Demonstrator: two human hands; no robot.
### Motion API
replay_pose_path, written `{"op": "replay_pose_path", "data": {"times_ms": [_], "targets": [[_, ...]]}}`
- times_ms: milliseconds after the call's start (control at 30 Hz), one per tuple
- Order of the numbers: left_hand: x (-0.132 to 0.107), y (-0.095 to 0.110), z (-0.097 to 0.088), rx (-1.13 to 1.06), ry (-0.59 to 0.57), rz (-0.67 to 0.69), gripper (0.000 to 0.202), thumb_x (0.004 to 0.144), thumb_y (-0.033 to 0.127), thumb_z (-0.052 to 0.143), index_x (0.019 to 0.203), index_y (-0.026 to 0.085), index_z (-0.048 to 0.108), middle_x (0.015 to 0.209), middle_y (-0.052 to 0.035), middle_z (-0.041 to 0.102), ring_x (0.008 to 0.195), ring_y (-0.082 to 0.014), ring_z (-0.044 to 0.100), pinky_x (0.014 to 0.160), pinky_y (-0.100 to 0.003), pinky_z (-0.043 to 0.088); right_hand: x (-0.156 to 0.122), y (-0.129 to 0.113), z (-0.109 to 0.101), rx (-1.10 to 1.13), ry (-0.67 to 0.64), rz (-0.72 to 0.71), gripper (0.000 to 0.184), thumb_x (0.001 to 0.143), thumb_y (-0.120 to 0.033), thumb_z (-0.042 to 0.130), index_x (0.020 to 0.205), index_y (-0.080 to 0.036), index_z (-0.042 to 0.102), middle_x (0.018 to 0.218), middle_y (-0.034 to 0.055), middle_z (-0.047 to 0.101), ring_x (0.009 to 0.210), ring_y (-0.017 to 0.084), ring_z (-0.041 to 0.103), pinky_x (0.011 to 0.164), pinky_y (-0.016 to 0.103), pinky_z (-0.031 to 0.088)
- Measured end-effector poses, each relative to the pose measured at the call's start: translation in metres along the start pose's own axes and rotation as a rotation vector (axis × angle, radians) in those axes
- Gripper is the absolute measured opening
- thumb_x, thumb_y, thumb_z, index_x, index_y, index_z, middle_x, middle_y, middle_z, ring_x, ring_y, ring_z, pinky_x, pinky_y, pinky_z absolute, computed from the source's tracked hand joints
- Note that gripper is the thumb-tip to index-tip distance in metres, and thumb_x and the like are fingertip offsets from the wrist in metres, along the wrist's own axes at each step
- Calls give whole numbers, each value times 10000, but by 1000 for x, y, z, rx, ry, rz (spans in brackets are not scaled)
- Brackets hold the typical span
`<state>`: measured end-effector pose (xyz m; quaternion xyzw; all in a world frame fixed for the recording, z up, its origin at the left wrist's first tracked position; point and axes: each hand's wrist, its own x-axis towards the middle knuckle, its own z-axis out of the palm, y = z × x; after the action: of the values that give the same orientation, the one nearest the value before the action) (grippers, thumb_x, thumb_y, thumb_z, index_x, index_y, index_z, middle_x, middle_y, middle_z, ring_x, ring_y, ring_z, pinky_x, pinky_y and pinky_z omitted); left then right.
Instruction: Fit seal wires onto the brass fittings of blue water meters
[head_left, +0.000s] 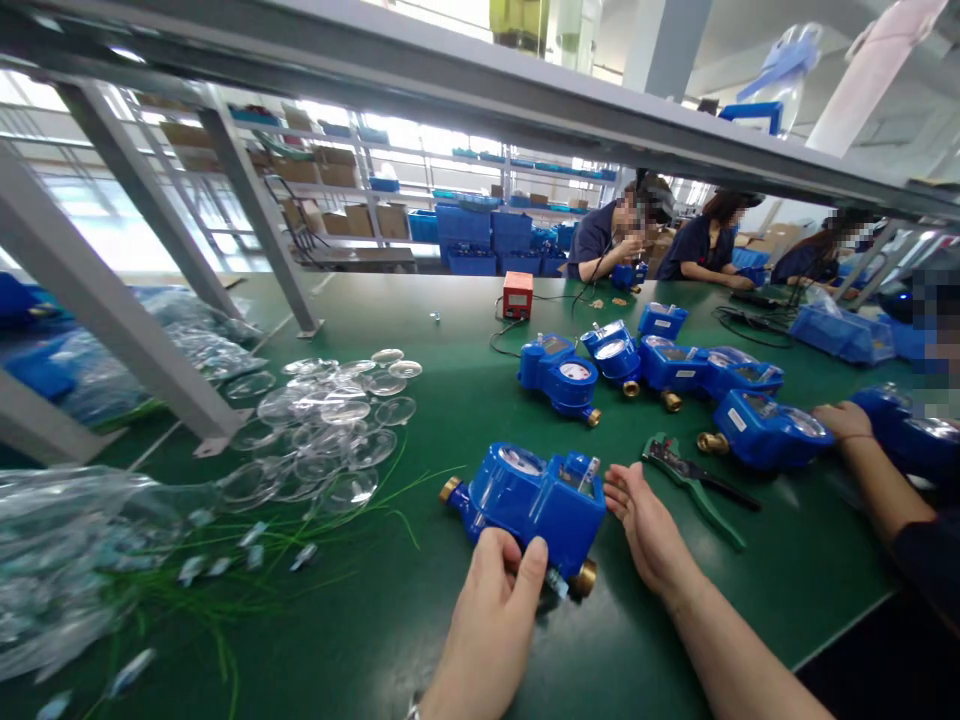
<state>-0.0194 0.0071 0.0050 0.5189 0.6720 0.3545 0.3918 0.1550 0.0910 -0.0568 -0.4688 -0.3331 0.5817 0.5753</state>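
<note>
Looks out from high on a person's head, forward and down over a shiny, flat, dark green bench (450, 390). Sits close to the bare left fingers (533, 568), the bare right fingers (624, 490) and a shiny blue meter with brass ends (544, 515), all low and near the middle. Takes in a long grey metal shelf (450, 62), slanting across the top. Sees far past the bench, to tall pale metal racks (364, 165) at the back.

Left fingers (495, 550) on blue meter (529, 505), green bench (409, 630)
</note>
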Motion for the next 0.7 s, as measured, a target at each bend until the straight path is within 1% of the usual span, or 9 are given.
{"op": "replay_pose_path", "data": {"times_ms": [67,100,200,267,367,433,500,600,700], "targets": [[-4,-3,8,-91,156,-18,482,784,612,445,993,180,409,956,-69,512,844,-238,548,723,-365,448,12,-5,14,24,-163,81,582,801,-669,439,1011,-155,612,1027,87,639,1013,216,568,887,353,439],[-7,-6,12,-146,194,-8,559,772,606,473,1103,168,362,1079,-111,476,941,-261,549,788,-397,453,12,-6,21,51,-244,116,607,800,-681,423,1013,-147,617,1022,97,647,1029,234,568,907,376,432],[-12,-13,24,-263,169,46,755,779,575,503,1321,175,161,1338,-187,258,1128,-301,498,930,-444,414,-7,-4,33,140,-353,103,560,828,-645,418,1112,-184,558,1073,81,634,1041,239,569,937,408,419],[-10,-17,24,-307,119,72,821,782,556,528,1365,182,88,1405,-197,173,1173,-312,473,987,-449,376,-25,3,30,110,-318,-33,492,844,-579,463,1191,-231,480,1145,68,598,1059,232,559,946,412,417],[5,-20,8,-463,-45,161,740,820,489,528,1365,177,137,1390,-173,327,1200,-294,460,1031,-436,343,-47,17,21,-77,-288,-256,524,837,-488,539,1278,-260,373,1264,83,509,1155,240,494,979,411,397],[22,-20,-6,-542,-187,255,611,857,439,490,1344,174,233,1324,-143,458,1178,-278,486,1014,-427,371,-54,25,18,-210,-263,-352,559,841,-452,544,1314,-253,323,1313,103,448,1198,252,454,991,421,389],[42,-17,-17,-532,-269,317,547,860,419,482,1316,165,320,1279,-126,520,1142,-275,518,985,-423,404,-54,29,20,-330,-214,-414,565,855,-427,520,1338,-247,287,1343,113,388,1226,263,418,1007,447,374],[67,-13,-23,-460,-287,353,543,830,426,522,1280,147,404,1242,-115,560,1137,-280,521,983,-418,408,-45,25,27,-464,-158,-482,562,866,-400,497,1356,-244,272,1358,111,320,1264,265,361,1033,456,350],[78,-12,-23,-391,-238,370,544,849,443,486,1300,150,400,1274,-120,533,1161,-275,501,1003,-428,389,-35,19,31,-479,-171,-505,552,868,-382,491,1358,-240,281,1341,112,312,1247,254,387,1003,423,406]]}}
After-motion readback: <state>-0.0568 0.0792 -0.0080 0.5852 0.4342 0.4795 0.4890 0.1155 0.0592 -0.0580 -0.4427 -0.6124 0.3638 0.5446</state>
